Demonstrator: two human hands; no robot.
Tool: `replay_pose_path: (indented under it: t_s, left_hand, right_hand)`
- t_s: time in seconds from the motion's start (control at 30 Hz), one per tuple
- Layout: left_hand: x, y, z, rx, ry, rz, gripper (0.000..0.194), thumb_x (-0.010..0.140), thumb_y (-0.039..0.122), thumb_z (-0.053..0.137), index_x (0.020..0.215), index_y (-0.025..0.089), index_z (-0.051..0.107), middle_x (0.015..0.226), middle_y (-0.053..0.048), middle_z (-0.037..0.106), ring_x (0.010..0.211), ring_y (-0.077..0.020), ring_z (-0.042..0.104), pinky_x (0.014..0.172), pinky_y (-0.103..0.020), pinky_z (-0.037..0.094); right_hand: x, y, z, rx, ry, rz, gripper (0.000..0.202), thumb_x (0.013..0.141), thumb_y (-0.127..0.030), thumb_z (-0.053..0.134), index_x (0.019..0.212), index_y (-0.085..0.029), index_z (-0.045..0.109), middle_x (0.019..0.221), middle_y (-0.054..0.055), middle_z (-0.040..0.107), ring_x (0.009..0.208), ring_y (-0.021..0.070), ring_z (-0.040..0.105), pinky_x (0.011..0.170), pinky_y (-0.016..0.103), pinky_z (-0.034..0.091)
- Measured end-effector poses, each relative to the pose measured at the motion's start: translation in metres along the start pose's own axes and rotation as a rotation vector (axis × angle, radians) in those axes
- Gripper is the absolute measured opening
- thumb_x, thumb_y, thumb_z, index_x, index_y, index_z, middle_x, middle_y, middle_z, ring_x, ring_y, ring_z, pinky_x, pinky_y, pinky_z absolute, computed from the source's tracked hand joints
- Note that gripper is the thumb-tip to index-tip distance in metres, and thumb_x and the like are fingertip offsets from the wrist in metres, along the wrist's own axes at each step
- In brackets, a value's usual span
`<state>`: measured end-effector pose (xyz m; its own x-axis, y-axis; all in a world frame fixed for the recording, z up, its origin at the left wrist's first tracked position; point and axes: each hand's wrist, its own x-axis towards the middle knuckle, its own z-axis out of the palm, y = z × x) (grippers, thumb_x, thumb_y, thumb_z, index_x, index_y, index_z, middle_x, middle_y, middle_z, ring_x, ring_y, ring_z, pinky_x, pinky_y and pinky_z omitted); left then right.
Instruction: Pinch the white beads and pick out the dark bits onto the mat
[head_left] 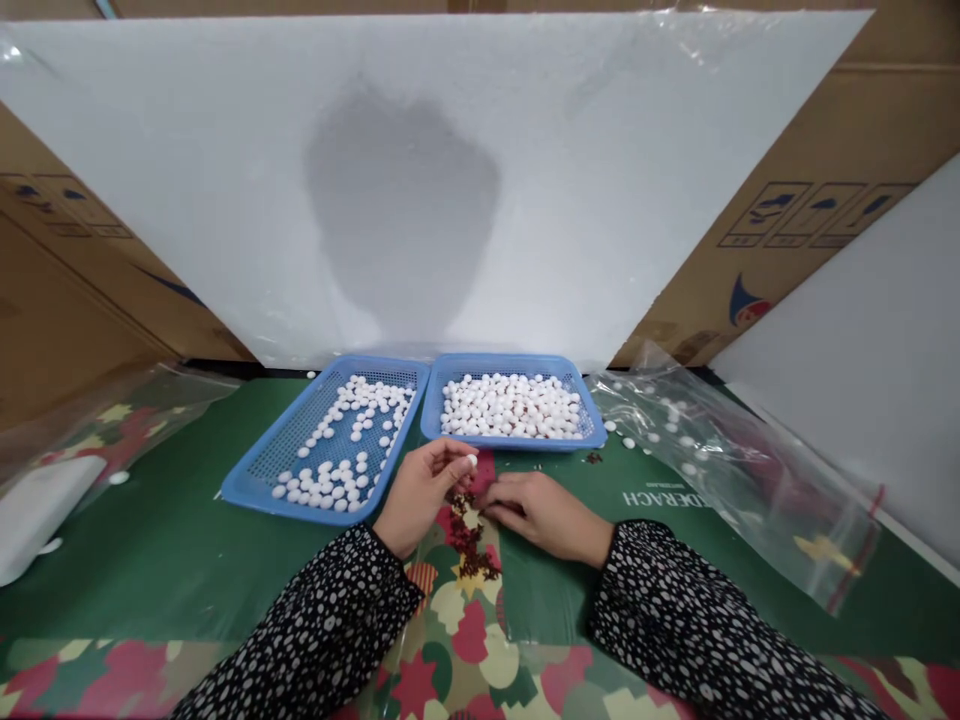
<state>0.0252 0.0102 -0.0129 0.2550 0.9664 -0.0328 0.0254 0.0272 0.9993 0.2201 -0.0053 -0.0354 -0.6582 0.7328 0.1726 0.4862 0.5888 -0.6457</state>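
Between the thumb and fingers of my left hand (421, 490) is a small white ball (472, 461), held just in front of the two baskets. My right hand (549, 515) is beside it, palm down, fingers curled together at the edge of a pile of small dark red bits (466, 535); whether they pinch anything is hidden. The blue mesh basket (247, 487) on the left holds scattered white balls, with bare mesh showing. More densely filled with similar balls is the blue basket (517, 442) behind my hands.
A clear zip bag (757, 490) lies at the right, with loose white balls (628, 442) near it. At the left are a white rounded object (46, 510) and another plastic bag (150, 410). A white board (562, 200) and cardboard (810, 200) stand behind the green patterned table cover (172, 570).
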Motion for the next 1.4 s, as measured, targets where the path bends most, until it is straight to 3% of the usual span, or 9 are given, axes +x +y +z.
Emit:
replay_pose_path:
  t_s: [0.17,0.3,0.5,0.6,1.0,1.4]
  left_hand:
    - [0.0,0.0,0.0,-0.02,-0.011,-0.006,0.019,0.084,0.033,0.066,0.089,0.015,0.062,0.073,-0.001,0.065,0.068,-0.014,0.059,0.066,-0.026,0.047]
    - [-0.002,-0.001,0.0,-0.11,-0.01,-0.036,0.021,0.078,0.027,0.073,0.092,0.015,0.064,0.079,-0.002,0.067,0.075,-0.0143,0.062,0.071,-0.025,0.048]
    - [-0.004,-0.001,0.004,-0.214,-0.027,-0.07,0.017,0.074,0.025,0.077,0.084,0.014,0.068,0.07,-0.001,0.067,0.064,-0.0117,0.059,0.064,-0.023,0.046]
    - [-0.004,-0.001,0.006,-0.221,-0.03,-0.072,0.018,0.073,0.025,0.079,0.084,0.014,0.07,0.067,-0.001,0.067,0.06,-0.0106,0.057,0.06,-0.022,0.044]
    - [-0.006,-0.003,0.01,-0.317,-0.098,-0.081,0.016,0.079,0.028,0.075,0.087,0.015,0.068,0.072,-0.001,0.068,0.068,-0.0118,0.06,0.069,-0.023,0.047]
    - [-0.007,0.0,0.011,-0.217,-0.121,-0.064,0.019,0.076,0.026,0.076,0.092,0.017,0.075,0.081,-0.004,0.071,0.072,-0.0154,0.061,0.072,-0.028,0.048]
  right_hand:
    - [0.001,0.004,0.004,-0.011,0.001,-0.026,0.017,0.092,-0.011,0.058,0.096,-0.022,0.07,0.094,0.003,0.069,0.086,0.0152,0.063,0.077,0.026,0.046]
    - [0.0,0.002,0.008,-0.015,0.035,-0.033,0.015,0.087,-0.009,0.06,0.086,-0.021,0.069,0.084,0.001,0.066,0.075,0.0141,0.059,0.067,0.023,0.042]
    - [0.001,-0.019,0.003,0.366,0.411,0.211,0.008,0.086,-0.018,0.06,0.081,-0.017,0.066,0.058,-0.006,0.046,0.053,0.0103,0.039,0.052,0.021,0.03]
    - [0.003,-0.025,0.001,0.512,0.486,0.271,0.01,0.084,-0.023,0.06,0.078,-0.016,0.064,0.055,-0.007,0.039,0.051,0.0096,0.033,0.049,0.021,0.026]
    - [0.002,-0.026,0.002,0.546,0.54,0.272,0.013,0.084,-0.027,0.06,0.078,-0.016,0.062,0.056,-0.007,0.04,0.052,0.0101,0.034,0.051,0.023,0.026]
    - [0.002,-0.028,0.003,0.546,0.536,0.27,0.012,0.084,-0.028,0.06,0.076,-0.017,0.06,0.055,-0.007,0.039,0.05,0.0099,0.034,0.049,0.022,0.027]
